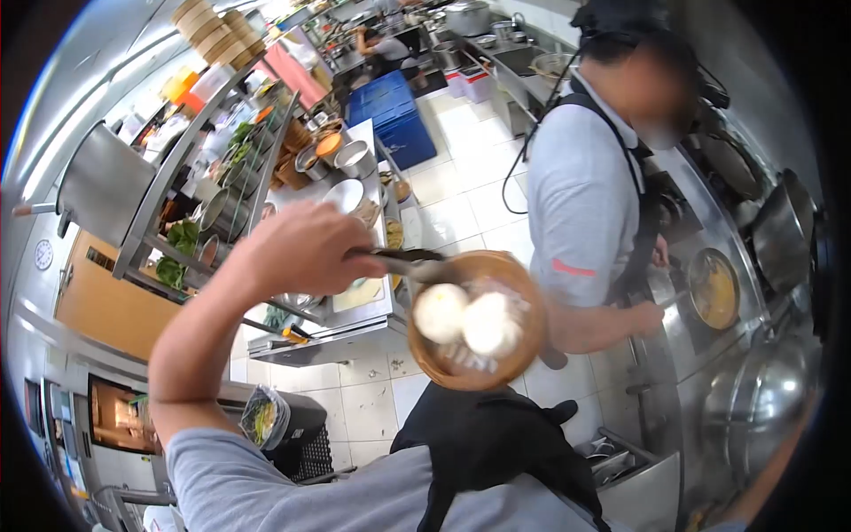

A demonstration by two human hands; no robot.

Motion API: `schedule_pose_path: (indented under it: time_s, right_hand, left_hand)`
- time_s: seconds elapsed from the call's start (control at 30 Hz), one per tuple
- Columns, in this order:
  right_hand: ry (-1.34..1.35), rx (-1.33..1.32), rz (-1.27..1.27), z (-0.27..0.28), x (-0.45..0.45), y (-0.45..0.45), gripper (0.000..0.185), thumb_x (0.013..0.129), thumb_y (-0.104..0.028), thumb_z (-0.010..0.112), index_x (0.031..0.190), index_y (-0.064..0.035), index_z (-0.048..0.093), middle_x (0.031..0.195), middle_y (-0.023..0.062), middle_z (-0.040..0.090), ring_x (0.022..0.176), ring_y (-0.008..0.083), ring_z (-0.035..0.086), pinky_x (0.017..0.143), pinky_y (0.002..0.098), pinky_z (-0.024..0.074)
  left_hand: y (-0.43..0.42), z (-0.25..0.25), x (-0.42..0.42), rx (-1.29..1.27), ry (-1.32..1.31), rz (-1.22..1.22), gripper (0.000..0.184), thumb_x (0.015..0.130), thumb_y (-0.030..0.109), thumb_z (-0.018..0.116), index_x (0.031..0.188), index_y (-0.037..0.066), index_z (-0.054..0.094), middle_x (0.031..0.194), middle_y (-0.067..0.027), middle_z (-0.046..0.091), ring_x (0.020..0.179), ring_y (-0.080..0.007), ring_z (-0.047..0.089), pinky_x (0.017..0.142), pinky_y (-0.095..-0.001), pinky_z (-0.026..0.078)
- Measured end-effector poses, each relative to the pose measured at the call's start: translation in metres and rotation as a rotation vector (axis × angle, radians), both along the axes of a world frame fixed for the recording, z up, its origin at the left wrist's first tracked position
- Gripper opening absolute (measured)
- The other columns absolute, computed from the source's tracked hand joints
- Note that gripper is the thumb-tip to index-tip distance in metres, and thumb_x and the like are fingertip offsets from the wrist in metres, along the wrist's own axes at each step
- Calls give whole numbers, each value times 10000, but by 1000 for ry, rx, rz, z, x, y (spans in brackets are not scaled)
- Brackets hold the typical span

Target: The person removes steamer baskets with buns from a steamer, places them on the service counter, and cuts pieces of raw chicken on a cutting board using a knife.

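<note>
My left hand (310, 248) is raised in front of me, its fingers wrapped round the handle of metal tongs (403, 263). The far end of the tongs meets the rim of a round bamboo steamer basket (425, 359). The basket is off the ground, tilted toward me, and slightly blurred. Two white buns (467, 321) lie in it, side by side. How the tongs grip the rim is not clear. At the far right only part of my right forearm (780, 461) shows, beside a large shiny steel bowl (753, 408); the right hand is out of sight.
A co-worker (585, 195) stands close on the right at a wok (714, 288). On the left are a steel shelf (213, 106) and a counter (355, 319) with pots. A bin (288, 426) stands below, and a blue chest (390, 115) stands farther back on the tiled floor.
</note>
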State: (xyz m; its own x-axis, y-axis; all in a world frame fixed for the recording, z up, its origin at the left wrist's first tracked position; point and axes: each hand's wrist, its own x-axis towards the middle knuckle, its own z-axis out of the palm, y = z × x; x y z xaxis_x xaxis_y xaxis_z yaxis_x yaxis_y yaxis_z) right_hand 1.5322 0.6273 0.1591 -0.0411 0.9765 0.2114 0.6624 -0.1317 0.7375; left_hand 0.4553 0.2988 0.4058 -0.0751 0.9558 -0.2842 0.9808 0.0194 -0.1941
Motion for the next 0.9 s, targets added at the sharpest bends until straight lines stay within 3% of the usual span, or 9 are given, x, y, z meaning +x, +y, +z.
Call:
schedule_pose_path:
  time_s: [0.23,0.3,0.43,0.53,0.67,0.7,0.77,0.83,0.9]
  right_hand:
    - [502,218,-383,7,-42,-28,473,938,-426,662,1329,-160,677,1297,145,698,1127,346,688,920,467,565]
    - [682,295,-413,22,-74,-46,428,961,-413,615,1298,-160,690,1225,166,724,1068,381,707,894,480,573]
    - [609,209,-577,23,-70,-46,392,969,-403,591,1227,-139,724,1202,177,731,1063,394,709,886,480,573]
    - [550,168,-349,31,-94,-58,421,991,-422,566,1115,-70,760,1138,183,748,1061,394,710,897,464,570]
    - [550,160,-287,4,-28,-31,463,1002,-455,554,1151,-60,743,1143,202,732,1100,393,686,933,472,547]
    - [572,178,-251,4,-24,-31,463,997,-453,559,1165,-58,731,1159,216,718,1117,401,673,944,479,538]
    - [593,275,-259,-23,33,-46,467,988,-448,568,1193,-53,709,1191,242,692,1149,416,647,966,495,519]
    - [744,333,-362,32,-92,-77,418,947,-449,632,1127,-92,753,1187,193,714,1136,393,665,951,478,524]
    - [872,462,-507,41,-121,-74,445,910,-500,683,1086,-100,768,1218,152,722,1164,370,667,980,488,526]
  left_hand:
    - [-127,-196,-168,-68,8,728,437,923,542,660,965,135,814,968,-213,749,920,-399,719,875,-483,564]
    - [-161,-265,-222,-71,42,882,506,890,540,684,1007,61,796,1067,-217,749,1002,-396,720,896,-494,563]
    - [-184,-347,-287,-17,57,1125,493,873,476,694,1022,13,779,1120,-201,757,1058,-353,733,902,-469,569]
    - [-169,-372,-308,-124,-199,1473,453,882,423,669,1036,10,776,1086,-219,760,1025,-315,750,900,-447,573]
    - [-182,-428,-348,-190,85,1197,767,881,754,555,1128,61,773,1205,-188,731,1114,-354,709,942,-496,545]
    - [-218,-442,-383,-92,104,623,817,879,793,514,1094,50,777,1151,-199,747,1076,-378,717,912,-499,553]
    - [-160,-387,-337,-150,151,923,825,869,770,540,1060,0,770,1061,-254,749,1032,-395,728,864,-496,571]
    - [-110,-342,-257,-326,241,703,692,885,678,567,1076,44,769,1099,-202,755,1061,-384,724,916,-489,566]
    - [-84,-377,-211,-421,102,438,690,887,653,594,1050,6,768,1089,-242,741,1069,-404,710,931,-512,550]
